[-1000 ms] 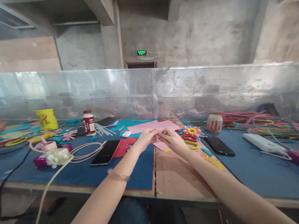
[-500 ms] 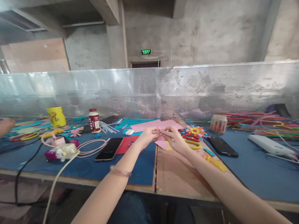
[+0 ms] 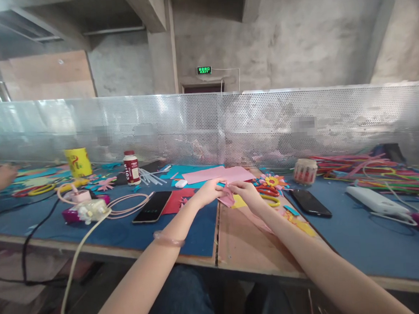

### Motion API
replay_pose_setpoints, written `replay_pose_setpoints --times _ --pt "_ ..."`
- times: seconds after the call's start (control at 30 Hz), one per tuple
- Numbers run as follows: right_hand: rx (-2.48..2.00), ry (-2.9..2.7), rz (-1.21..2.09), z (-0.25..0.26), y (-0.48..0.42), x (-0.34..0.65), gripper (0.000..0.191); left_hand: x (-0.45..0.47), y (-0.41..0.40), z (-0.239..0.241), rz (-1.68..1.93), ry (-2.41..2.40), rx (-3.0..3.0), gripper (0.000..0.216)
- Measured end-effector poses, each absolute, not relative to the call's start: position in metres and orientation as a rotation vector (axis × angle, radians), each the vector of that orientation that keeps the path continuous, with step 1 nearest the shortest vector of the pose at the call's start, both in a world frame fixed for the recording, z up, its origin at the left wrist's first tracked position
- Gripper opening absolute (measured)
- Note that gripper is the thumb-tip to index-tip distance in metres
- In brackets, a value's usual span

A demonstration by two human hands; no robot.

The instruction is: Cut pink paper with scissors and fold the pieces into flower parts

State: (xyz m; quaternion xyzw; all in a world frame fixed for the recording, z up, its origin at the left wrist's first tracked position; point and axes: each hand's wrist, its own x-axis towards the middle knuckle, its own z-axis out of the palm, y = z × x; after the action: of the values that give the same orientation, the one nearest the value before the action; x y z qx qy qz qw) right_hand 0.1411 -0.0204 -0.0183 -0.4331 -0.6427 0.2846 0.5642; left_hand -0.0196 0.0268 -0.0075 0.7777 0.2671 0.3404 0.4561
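Between my two hands is a small piece of pink paper (image 3: 227, 199), held above the bare wooden strip of the table. My left hand (image 3: 212, 192) pinches it from the left, a pale bracelet on that wrist. My right hand (image 3: 245, 192) has its thumb and fingers closed at the paper's right edge; the fingertips partly hide the contact. Just behind lies a long pink sheet (image 3: 203, 174) on blue paper (image 3: 173, 170). A yellow scrap (image 3: 238, 202) shows beneath my hands, and yellow-handled scissors (image 3: 271, 200) lie beside my right hand.
A phone (image 3: 152, 207) and red paper (image 3: 173, 202) lie left, near a power strip with cables (image 3: 89, 211). A bottle (image 3: 132, 168) and a yellow can (image 3: 78, 163) stand behind. Right are paper flowers (image 3: 272, 181), a jar (image 3: 305, 171) and another phone (image 3: 310, 203). Another person's hand (image 3: 0, 177) is far left.
The pink paper has turned in my fingers and its lower part hangs differently. My right hand has shifted slightly outward. The other person's hand at far left has moved a little.
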Motion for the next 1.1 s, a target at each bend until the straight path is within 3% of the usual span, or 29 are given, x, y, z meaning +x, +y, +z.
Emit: replay_pose_setpoints --times 0.17,1.1 --pt "-0.981 -1.404 0.794 -0.018 -0.021 0.141 0.03 -0.02 0.025 -0.008 0.888 0.779 1.936 0.03" --pt "-0.77 -1.089 1.092 -0.015 -0.017 0.146 0.024 -0.02 0.008 0.009 0.999 0.818 1.752 0.031"
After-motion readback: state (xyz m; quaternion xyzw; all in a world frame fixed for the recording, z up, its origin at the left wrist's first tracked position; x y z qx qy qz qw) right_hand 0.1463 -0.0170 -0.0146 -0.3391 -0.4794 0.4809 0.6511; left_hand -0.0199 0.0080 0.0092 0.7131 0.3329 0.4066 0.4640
